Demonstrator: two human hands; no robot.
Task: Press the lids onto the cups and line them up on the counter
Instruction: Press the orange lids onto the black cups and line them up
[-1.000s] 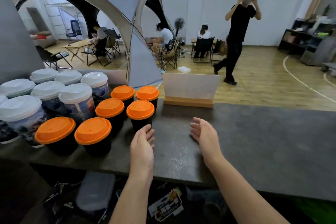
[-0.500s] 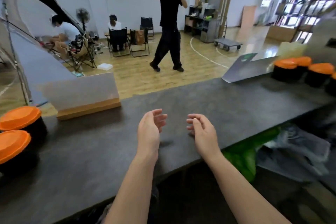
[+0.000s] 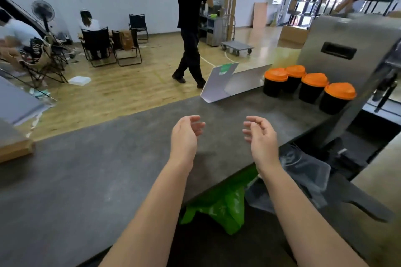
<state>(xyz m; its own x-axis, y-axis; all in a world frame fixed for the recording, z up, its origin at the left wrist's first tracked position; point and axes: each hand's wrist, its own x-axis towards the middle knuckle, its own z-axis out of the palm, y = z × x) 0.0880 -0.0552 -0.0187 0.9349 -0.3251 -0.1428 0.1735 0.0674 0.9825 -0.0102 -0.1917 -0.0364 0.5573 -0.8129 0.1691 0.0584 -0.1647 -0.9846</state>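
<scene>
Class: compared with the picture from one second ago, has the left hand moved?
Yes. The left hand has moved rightwards along the counter, away from the cups it was beside, now out of view.

The view has swung right since a second ago, losing the left cup cluster and bringing four orange-lidded black cups (image 3: 308,86) closer, while both empty hands have spread apart.

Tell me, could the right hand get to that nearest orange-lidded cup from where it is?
Probably yes. The right hand hangs empty, fingers loosely curled, above the counter, and only bare counter lies between it and the nearest orange-lidded cup. It would likely need a good stretch.
</scene>
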